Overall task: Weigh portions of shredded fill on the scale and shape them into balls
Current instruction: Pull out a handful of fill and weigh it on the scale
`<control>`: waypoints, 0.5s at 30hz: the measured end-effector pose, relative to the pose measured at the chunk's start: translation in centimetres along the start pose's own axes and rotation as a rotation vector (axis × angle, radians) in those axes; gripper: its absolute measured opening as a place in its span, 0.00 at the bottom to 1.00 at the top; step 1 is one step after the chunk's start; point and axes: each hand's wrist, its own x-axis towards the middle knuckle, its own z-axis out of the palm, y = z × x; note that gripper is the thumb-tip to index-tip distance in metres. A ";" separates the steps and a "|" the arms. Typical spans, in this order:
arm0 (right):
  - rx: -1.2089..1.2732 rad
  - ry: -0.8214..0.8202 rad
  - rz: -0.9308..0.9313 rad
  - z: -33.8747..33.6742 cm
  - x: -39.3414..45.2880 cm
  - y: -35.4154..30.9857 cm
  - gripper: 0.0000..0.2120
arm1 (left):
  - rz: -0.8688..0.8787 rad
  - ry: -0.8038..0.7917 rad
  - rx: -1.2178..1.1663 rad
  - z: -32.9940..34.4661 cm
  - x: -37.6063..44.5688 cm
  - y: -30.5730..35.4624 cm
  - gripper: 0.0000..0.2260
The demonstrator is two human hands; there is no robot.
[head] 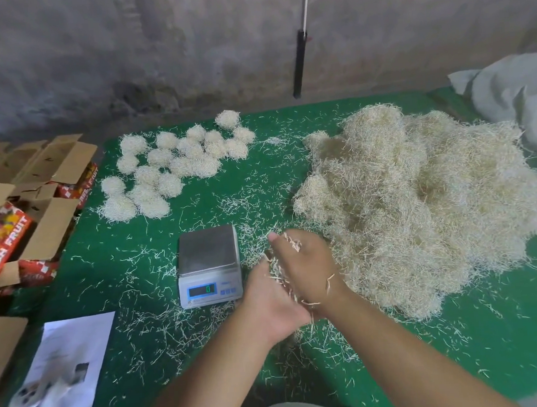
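Shredded fill [282, 274] pressed between both hands.

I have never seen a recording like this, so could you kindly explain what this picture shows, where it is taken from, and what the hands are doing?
There is no machine here: a person works with two bare hands, and the single picture comes from a camera worn on the head, looking forward and down. On the green table cover lie a big pile of shredded fill to the right, a cluster of finished balls at the back left, and a small digital scale in the middle, its pan bare and its display reading 0. Open cardboard boxes and a printed sheet sit at the left. The left hand and right hand are pressed together beside the scale, gripping a small portion of fill between them.
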 end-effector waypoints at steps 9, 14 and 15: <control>-0.203 -0.303 -0.153 0.0 -2.4 1.4 0.28 | 0.371 0.238 0.085 0.0 2.2 3.2 0.13; 0.070 -0.219 0.054 -0.2 -3.7 0.5 0.33 | 0.588 0.439 0.086 -0.8 0.6 5.3 0.19; 0.206 -0.184 0.173 0.0 -3.7 0.4 0.32 | 0.645 0.446 0.094 -0.8 0.2 5.6 0.21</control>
